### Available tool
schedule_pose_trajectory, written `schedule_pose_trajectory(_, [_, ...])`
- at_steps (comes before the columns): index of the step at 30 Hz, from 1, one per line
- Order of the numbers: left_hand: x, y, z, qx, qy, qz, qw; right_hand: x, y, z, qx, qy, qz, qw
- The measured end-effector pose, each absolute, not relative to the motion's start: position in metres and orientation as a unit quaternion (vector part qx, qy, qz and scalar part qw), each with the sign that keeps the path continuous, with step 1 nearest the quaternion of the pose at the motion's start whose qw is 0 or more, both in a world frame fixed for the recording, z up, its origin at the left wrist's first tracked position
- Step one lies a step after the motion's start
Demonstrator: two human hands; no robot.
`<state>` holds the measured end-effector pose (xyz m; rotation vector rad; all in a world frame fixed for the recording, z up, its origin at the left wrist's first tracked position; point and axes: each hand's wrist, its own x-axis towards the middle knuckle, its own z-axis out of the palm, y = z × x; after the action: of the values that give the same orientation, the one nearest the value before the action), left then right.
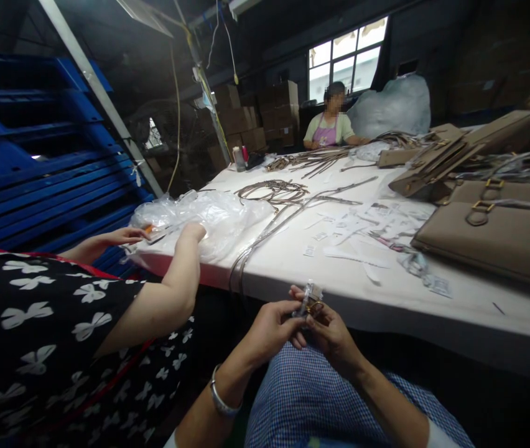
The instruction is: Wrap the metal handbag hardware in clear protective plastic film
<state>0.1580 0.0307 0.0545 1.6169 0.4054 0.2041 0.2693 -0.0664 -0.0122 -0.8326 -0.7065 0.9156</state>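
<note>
My left hand (272, 326) and my right hand (333, 336) meet over my lap, just in front of the table edge. Between their fingertips is a small plastic-wrapped piece with a gold-coloured metal ring (312, 300); its exact kind is hard to make out. Both hands have their fingers closed on it. On the table (274, 280) beyond, two long thin straps (265, 231) run back from the edge. White paper slips and small printed packets (339, 230) lie scattered ahead of my right hand.
Brown handbags (493, 230) stand at the right. Coiled straps (272, 191) lie mid-table. At my left, a co-worker's arm (172, 280) reaches over clear plastic bags (209, 214). Another person (328, 127) sits at the far side. Blue pallets (60, 186) are stacked at the left.
</note>
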Motion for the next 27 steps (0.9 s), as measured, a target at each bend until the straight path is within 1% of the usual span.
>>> schedule_pose_trajectory(7, [0.169,0.033,0.032,0.707,0.213,0.189,0.647,0.282,-0.058,-0.023,-0.463,-0.393,0.378,0.699])
schedule_pose_trajectory(13, [0.179,0.043,0.033,0.664,0.228,0.203,0.683,0.303,-0.041,-0.011,-0.449,-0.438,0.395,0.672])
schedule_pose_trajectory(15, [0.181,0.047,0.036,0.661,0.226,0.213,0.683,0.306,-0.033,-0.006,-0.46,-0.43,0.381,0.677])
schedule_pose_trajectory(21, [0.19,0.057,0.042,0.648,0.223,0.219,0.695,0.294,-0.017,-0.005,-0.555,-0.321,0.222,0.734])
schedule_pose_trajectory(24, [0.195,0.06,0.042,0.634,0.202,0.225,0.712,0.291,-0.014,-0.005,-0.61,-0.29,0.123,0.727])
schedule_pose_trajectory(27, [0.201,0.064,0.043,0.625,0.184,0.242,0.719,0.298,-0.013,0.0,-0.631,-0.349,0.027,0.692])
